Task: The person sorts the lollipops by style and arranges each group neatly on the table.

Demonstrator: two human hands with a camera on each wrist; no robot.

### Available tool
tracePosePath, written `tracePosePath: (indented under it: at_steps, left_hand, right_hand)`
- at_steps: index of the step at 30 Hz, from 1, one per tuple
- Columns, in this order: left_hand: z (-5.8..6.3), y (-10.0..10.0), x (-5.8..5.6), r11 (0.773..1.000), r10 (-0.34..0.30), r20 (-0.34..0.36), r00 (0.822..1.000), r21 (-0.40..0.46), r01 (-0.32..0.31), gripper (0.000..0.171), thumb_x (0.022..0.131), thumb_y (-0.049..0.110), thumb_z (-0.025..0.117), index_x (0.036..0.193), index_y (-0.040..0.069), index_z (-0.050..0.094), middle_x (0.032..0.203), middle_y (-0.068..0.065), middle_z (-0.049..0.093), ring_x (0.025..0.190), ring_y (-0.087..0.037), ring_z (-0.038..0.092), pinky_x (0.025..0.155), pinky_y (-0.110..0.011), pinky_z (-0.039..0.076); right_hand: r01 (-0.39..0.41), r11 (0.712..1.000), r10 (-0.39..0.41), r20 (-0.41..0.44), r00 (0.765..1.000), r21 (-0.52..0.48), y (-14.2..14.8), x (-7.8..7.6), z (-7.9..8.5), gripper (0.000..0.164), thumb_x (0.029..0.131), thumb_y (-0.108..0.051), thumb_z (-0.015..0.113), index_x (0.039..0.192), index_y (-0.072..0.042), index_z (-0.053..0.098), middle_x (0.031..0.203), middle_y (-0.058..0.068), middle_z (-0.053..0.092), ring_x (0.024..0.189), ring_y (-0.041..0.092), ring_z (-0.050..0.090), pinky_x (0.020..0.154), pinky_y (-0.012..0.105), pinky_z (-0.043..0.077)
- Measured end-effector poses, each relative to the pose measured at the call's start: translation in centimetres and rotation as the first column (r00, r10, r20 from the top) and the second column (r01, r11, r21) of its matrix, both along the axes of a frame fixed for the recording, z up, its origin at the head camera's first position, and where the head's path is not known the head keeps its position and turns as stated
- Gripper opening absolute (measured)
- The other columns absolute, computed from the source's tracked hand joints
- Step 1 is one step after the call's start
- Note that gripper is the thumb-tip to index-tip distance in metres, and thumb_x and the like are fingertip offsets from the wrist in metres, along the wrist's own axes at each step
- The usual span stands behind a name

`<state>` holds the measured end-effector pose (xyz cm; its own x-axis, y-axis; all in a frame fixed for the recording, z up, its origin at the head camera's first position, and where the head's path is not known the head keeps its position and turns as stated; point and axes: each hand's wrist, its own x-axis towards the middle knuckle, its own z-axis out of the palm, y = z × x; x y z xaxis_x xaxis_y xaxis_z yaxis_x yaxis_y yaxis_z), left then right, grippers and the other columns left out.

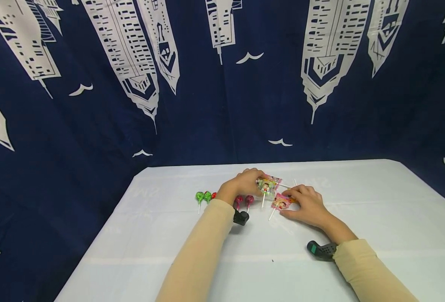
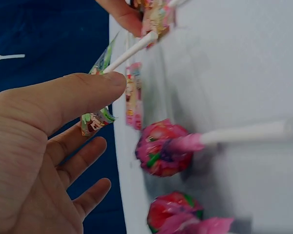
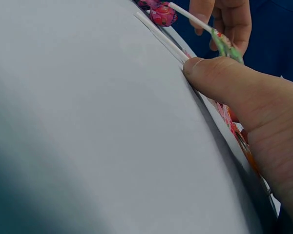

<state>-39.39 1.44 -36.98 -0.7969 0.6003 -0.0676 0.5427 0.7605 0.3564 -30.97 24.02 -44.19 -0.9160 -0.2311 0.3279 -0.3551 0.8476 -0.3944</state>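
My left hand pinches a flat lollipop in a clear and green printed wrapper between thumb and fingers. It is held above the table with its stick pointing down toward me. My right hand grips a pink-wrapped flat lollipop by its right side, low at the tabletop. That lollipop's stick passes beyond the thumb in the right wrist view. Behind the green one lies another pink-wrapped lollipop. Something orange shows beneath the right fingers, mostly hidden.
Left of the hands, round lollipops stand in a row: green ones, a red one and dark pink ones, partly behind the left forearm. The white table ends at a dark blue printed curtain.
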Motion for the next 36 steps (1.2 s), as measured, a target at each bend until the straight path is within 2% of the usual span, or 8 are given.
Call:
tracePosePath:
  at_steps: [4,8,11,15,21,26,31,36]
  left_hand:
    - [0.7,-0.6,0.2,0.999,0.0,-0.024,1.0,0.033,0.001,0.058,0.083,0.023,0.079,0.137,0.025,0.058,0.143,0.004,0.054,0.136,-0.018,0.044,0.119,-0.043,0.034]
    - [1.5,-1.5,0.7,0.998,-0.038,-0.074,0.997,0.054,0.042,0.057,0.082,0.024,0.08,0.136,0.022,0.059,0.138,0.002,0.056,0.131,-0.018,0.046,0.115,-0.04,0.038]
    - [2.1,-2.5,1.2,0.995,-0.063,-0.112,0.992,0.07,0.071,0.058,0.082,0.025,0.08,0.136,0.021,0.059,0.134,0.002,0.057,0.125,-0.017,0.048,0.112,-0.035,0.041]
    - [2.4,-3.8,2.1,0.991,-0.076,-0.119,0.99,0.103,0.089,0.058,0.083,0.027,0.081,0.136,0.02,0.059,0.133,0.003,0.057,0.123,-0.015,0.048,0.11,-0.031,0.044]
    - [2.7,-5.8,4.4,0.982,-0.087,-0.112,0.99,0.158,0.104,0.059,0.083,0.026,0.082,0.137,0.018,0.058,0.135,0.003,0.056,0.128,-0.016,0.047,0.111,-0.033,0.044]
    - [2.7,-7.4,6.6,0.974,-0.106,-0.13,0.986,0.184,0.129,0.058,0.084,0.025,0.081,0.136,0.016,0.058,0.133,0.001,0.057,0.126,-0.017,0.049,0.109,-0.033,0.045]
    - [2.0,-9.3,9.0,0.972,-0.078,-0.093,0.993,0.213,0.096,0.058,0.084,0.024,0.081,0.136,0.015,0.057,0.133,0.001,0.056,0.126,-0.015,0.049,0.109,-0.034,0.045]
    - [1.0,-11.3,10.7,0.963,-0.053,-0.075,0.996,0.26,0.071,0.057,0.083,0.02,0.082,0.135,0.014,0.058,0.133,0.001,0.055,0.125,-0.015,0.052,0.11,-0.036,0.045]
  right_hand:
    - [-0.001,1.0,0.001,0.004,1.0,-0.001,-0.1,0.1,0.0,0.06,0.079,-0.046,0.078,0.127,-0.012,0.065,0.129,0.017,0.056,0.121,0.04,0.043,0.1,0.065,0.029]
    - [-0.001,1.0,0.001,0.001,1.0,-0.004,-0.2,0.2,0.0,0.061,0.079,-0.046,0.078,0.128,-0.012,0.065,0.129,0.017,0.056,0.121,0.04,0.043,0.1,0.065,0.029]
    - [-0.007,1.0,0.007,-0.006,1.0,-0.004,-0.2,0.1,0.0,0.061,0.079,-0.046,0.078,0.127,-0.012,0.065,0.129,0.017,0.056,0.12,0.039,0.043,0.099,0.065,0.029]
    - [-0.009,1.0,0.009,-0.014,1.0,-0.002,-0.2,0.0,-0.2,0.06,0.079,-0.046,0.078,0.127,-0.013,0.065,0.128,0.016,0.057,0.119,0.039,0.043,0.098,0.063,0.03]
    - [-0.014,1.0,0.014,-0.004,1.0,-0.004,-0.1,0.1,-0.4,0.06,0.079,-0.046,0.079,0.127,-0.012,0.065,0.128,0.017,0.056,0.119,0.039,0.043,0.098,0.064,0.03]
    - [-0.007,1.0,0.007,0.002,1.0,-0.008,0.0,0.3,-0.4,0.06,0.079,-0.045,0.079,0.127,-0.012,0.065,0.129,0.018,0.056,0.12,0.039,0.042,0.098,0.064,0.029]
    - [-0.018,1.0,0.018,0.006,1.0,-0.006,0.0,0.1,-0.4,0.06,0.079,-0.045,0.079,0.128,-0.012,0.065,0.129,0.018,0.055,0.119,0.039,0.042,0.099,0.064,0.029]
    - [-0.018,1.0,0.018,0.004,1.0,-0.003,0.0,-0.1,-0.1,0.06,0.08,-0.044,0.079,0.129,-0.013,0.064,0.129,0.018,0.055,0.118,0.039,0.042,0.099,0.064,0.029]
